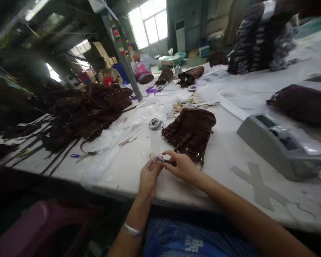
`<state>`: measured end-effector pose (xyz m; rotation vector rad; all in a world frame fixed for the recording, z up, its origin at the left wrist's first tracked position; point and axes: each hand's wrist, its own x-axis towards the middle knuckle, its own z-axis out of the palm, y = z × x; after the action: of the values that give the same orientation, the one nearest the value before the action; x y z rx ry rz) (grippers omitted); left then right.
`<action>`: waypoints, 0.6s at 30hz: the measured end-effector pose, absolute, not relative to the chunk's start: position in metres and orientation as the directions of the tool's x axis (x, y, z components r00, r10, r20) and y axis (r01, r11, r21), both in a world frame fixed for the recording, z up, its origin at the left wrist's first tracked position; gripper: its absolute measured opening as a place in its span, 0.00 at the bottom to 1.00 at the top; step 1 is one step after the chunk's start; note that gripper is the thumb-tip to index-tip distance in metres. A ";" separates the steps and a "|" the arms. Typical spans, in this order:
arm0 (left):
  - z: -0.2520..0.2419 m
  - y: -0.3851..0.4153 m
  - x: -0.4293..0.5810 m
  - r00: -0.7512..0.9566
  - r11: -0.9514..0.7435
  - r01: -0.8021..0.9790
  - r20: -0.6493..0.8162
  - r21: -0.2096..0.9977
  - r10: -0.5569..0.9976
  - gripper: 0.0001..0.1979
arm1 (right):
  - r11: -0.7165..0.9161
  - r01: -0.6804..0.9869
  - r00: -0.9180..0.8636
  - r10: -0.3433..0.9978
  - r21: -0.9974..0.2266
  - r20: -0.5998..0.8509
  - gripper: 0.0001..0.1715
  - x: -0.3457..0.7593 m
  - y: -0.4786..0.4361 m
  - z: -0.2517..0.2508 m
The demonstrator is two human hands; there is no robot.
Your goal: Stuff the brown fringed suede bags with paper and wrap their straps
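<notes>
My left hand (pixel 149 178) and my right hand (pixel 182 167) meet above the front of the table, fingertips pinched together. Between them is a small thing with a pale loop (pixel 155 157) and a darker part toward the right fingers; blur hides its exact kind. Just behind my right hand lies a dark brown bag (pixel 192 130) with eyelets and fringe-like ends. A roll of clear tape (pixel 155 124) rests beyond my hands, left of the bag.
A grey tape dispenser (pixel 280 150) stands on the right, near crossed grey strips (pixel 256 182). Brown bags (pixel 96 107) are heaped on the left. A slanted post (pixel 123 53) rises behind the table (pixel 128 153). Two people work farther back. A pink stool (pixel 34 228) is at lower left.
</notes>
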<state>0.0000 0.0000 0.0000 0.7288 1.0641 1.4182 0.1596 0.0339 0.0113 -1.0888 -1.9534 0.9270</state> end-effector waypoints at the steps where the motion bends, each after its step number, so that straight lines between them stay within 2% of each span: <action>1: 0.000 -0.001 0.001 -0.130 0.078 -0.399 -0.141 0.914 0.981 0.18 | 0.382 0.351 -0.418 0.881 -0.855 0.222 0.20 0.160 0.034 0.012; 4: -0.001 -0.001 0.003 -0.136 0.077 -0.389 -0.139 0.918 0.981 0.18 | 0.366 0.290 -0.485 0.853 -0.884 0.194 0.25 0.163 0.037 0.014; 6: -0.003 0.003 0.002 -0.189 0.059 -0.411 -0.148 0.910 0.971 0.17 | 0.371 0.277 -0.543 0.821 -0.886 0.175 0.33 0.167 0.040 0.015; 8: -0.005 0.007 0.000 -0.256 0.041 -0.451 -0.173 0.892 0.951 0.15 | 0.351 0.289 -0.563 0.815 -0.890 0.139 0.36 0.172 0.044 0.014; 11: -0.009 0.010 -0.003 -0.276 0.041 -0.489 -0.199 0.871 0.940 0.12 | 0.306 0.284 -0.558 0.824 -0.909 0.102 0.33 0.173 0.046 0.013; 14: -0.011 0.009 -0.002 -0.230 0.064 -0.513 -0.208 0.856 0.951 0.13 | 0.334 0.246 -0.559 0.816 -0.910 0.149 0.34 0.169 0.044 0.011; 18: -0.012 0.005 0.009 -0.179 0.099 -0.527 -0.224 0.844 0.958 0.13 | 0.353 0.235 -0.501 0.842 -0.905 0.199 0.28 0.162 0.041 0.007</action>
<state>0.0087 0.0048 -0.0120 0.5634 1.0338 1.4550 0.1622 0.0406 0.0068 -0.9366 -1.9377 1.1406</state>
